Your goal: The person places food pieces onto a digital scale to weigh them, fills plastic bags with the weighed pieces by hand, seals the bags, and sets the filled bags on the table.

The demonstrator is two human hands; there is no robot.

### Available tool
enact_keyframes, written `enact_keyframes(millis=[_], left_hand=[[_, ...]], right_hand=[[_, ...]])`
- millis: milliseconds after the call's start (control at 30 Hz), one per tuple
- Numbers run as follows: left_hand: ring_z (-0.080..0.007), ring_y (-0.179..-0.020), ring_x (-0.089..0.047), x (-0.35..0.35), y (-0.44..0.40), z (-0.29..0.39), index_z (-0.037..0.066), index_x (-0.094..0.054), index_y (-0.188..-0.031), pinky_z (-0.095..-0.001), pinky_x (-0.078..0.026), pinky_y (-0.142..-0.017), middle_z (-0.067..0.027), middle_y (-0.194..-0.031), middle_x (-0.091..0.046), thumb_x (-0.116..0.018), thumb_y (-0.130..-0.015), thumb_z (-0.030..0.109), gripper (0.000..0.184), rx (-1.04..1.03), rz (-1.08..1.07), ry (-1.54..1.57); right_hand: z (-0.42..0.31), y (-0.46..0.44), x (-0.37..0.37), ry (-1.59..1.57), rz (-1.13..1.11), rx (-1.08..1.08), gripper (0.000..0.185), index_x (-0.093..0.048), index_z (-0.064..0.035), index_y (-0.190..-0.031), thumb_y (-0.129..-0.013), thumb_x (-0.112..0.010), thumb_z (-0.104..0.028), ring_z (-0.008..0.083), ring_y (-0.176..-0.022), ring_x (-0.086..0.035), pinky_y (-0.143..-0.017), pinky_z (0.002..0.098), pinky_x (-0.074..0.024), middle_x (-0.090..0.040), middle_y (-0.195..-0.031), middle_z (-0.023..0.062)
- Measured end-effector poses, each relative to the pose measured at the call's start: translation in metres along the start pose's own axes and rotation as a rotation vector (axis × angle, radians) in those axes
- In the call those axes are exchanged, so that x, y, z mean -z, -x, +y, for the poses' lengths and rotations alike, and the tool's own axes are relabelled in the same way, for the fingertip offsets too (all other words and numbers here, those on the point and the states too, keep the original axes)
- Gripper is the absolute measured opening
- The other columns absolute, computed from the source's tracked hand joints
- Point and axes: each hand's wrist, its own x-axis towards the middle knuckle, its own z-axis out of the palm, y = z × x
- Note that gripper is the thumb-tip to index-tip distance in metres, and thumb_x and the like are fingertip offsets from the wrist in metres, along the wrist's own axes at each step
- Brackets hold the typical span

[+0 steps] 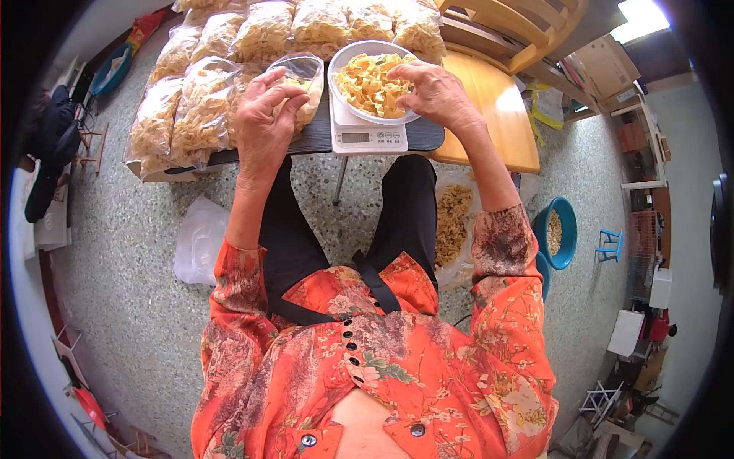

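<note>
Dark-topped table (426, 136) with clear bags (205, 107) of dry pieces and a white scale (370, 138).

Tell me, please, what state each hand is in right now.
Left hand: fingers curled by the open bag; grip cannot be told.
Right hand: open, fingers apart over the bowl.

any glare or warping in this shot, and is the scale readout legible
Head view: strong fisheye, with bowed walls and black corners; a blown-out patch at top right; a white glare spot on the wooden top; shine on the plastic bags; the scale looks fairly sharp, but its readout is too small to read.
</note>
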Motion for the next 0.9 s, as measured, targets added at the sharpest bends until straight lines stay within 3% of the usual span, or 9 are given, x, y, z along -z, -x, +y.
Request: enact_keyframes(millis=[167, 367, 500, 600, 633, 700, 767, 833, 900], left_hand=[[-0.0296, -0.113, -0.065, 0.002, -0.001, 0.001, 0.008, -0.077, -0.094, -0.0380, -0.053, -0.092, -0.0166, -0.124, -0.066, -0.079, -0.080, 0.008, 0.014, -0.030, -0.005, -0.061], [-0.0299, -0.111, -0.065, 0.000, 0.000, 0.004, 0.008, -0.077, -0.093, -0.0381, -0.054, -0.090, -0.0160, -0.124, -0.065, -0.079, -0.080, 0.008, 0.013, -0.063, 0.009, -0.059], [-0.0313, -0.110, -0.065, -0.003, -0.001, 0.006, 0.007, -0.076, -0.094, -0.0390, -0.053, -0.092, -0.0156, -0.123, -0.064, -0.079, -0.080, 0.007, 0.014, -0.043, 0.008, -0.050], [-0.0320, -0.111, -0.064, -0.006, 0.000, 0.005, 0.007, -0.076, -0.094, -0.0393, -0.053, -0.093, -0.0155, -0.122, -0.064, -0.079, -0.080, 0.006, 0.014, -0.041, 0.000, -0.007], [-0.0320, -0.111, -0.064, -0.007, 0.000, 0.004, 0.007, -0.076, -0.094, -0.0393, -0.053, -0.093, -0.0155, -0.122, -0.064, -0.079, -0.080, 0.006, 0.014, -0.043, 0.003, -0.007], [-0.0316, -0.111, -0.064, -0.008, 0.001, 0.003, 0.007, -0.076, -0.093, -0.0390, -0.052, -0.094, -0.0153, -0.122, -0.063, -0.078, -0.079, 0.005, 0.014, -0.074, -0.012, 0.014], [-0.0308, -0.110, -0.064, -0.009, 0.002, -0.001, 0.006, -0.076, -0.093, -0.0388, -0.052, -0.093, -0.0155, -0.121, -0.064, -0.079, -0.079, 0.004, 0.015, -0.085, -0.016, 0.013], [-0.0298, -0.109, -0.064, -0.010, 0.002, -0.001, 0.006, -0.076, -0.092, -0.0386, -0.052, -0.092, -0.0158, -0.119, -0.064, -0.078, -0.078, 0.004, 0.014, -0.065, -0.048, 0.047], [-0.0293, -0.109, -0.064, -0.010, 0.002, -0.001, 0.006, -0.076, -0.091, -0.0384, -0.052, -0.091, -0.0161, -0.118, -0.065, -0.078, -0.078, 0.004, 0.014, -0.061, -0.052, 0.068]], right_hand=[[-0.006, -0.007, -0.015, 0.103, 0.008, 0.012, 0.029, -0.073, -0.0158, -0.107, -0.078, -0.076, -0.020, 0.0284, -0.095, -0.069, -0.084, 0.0394, -0.0543, -0.072, -0.099, 0.0129], [0.007, -0.004, -0.021, 0.014, 0.098, 0.038, 0.014, -0.073, -0.0061, -0.094, -0.082, -0.072, -0.014, 0.0302, -0.083, -0.069, -0.078, 0.0395, -0.0546, -0.071, -0.087, 0.0137], [0.013, -0.003, -0.005, -0.162, 0.245, 0.006, 0.013, -0.073, -0.0029, -0.096, -0.086, -0.071, -0.012, 0.0209, -0.072, -0.070, -0.069, 0.0321, -0.0549, -0.073, -0.084, 0.0123], [0.014, -0.003, 0.003, -0.540, 0.296, -0.203, 0.018, -0.074, 0.0001, -0.094, -0.085, -0.077, -0.015, 0.0102, -0.067, -0.064, -0.063, 0.0275, -0.0541, -0.073, -0.080, 0.0047], [0.015, -0.003, 0.005, -0.539, 0.298, -0.200, 0.018, -0.074, 0.0001, -0.094, -0.085, -0.077, -0.015, 0.0102, -0.067, -0.064, -0.063, 0.0275, -0.0541, -0.073, -0.080, 0.0047], [0.017, -0.003, 0.003, -1.127, 0.270, -0.358, 0.017, -0.074, 0.0003, -0.092, -0.086, -0.078, -0.015, 0.0097, -0.067, -0.064, -0.060, 0.0243, -0.0531, -0.073, -0.080, 0.0035], [0.019, -0.005, 0.000, -1.194, 0.267, -0.405, 0.017, -0.072, 0.0002, -0.097, -0.088, -0.076, -0.013, 0.0092, -0.067, -0.064, -0.058, 0.0193, -0.0524, -0.071, -0.081, 0.0030], [0.024, -0.006, -0.005, -1.584, 0.316, -0.657, 0.019, -0.070, 0.0005, -0.105, -0.090, -0.074, -0.009, 0.0102, -0.066, -0.065, -0.056, 0.0176, -0.0538, -0.070, -0.083, 0.0048], [0.036, -0.014, -0.007, -1.716, 0.254, -0.648, 0.018, -0.067, 0.0014, -0.108, -0.092, -0.071, -0.008, 0.0121, -0.067, -0.066, -0.057, 0.0170, -0.0555, -0.068, -0.085, 0.0056]])
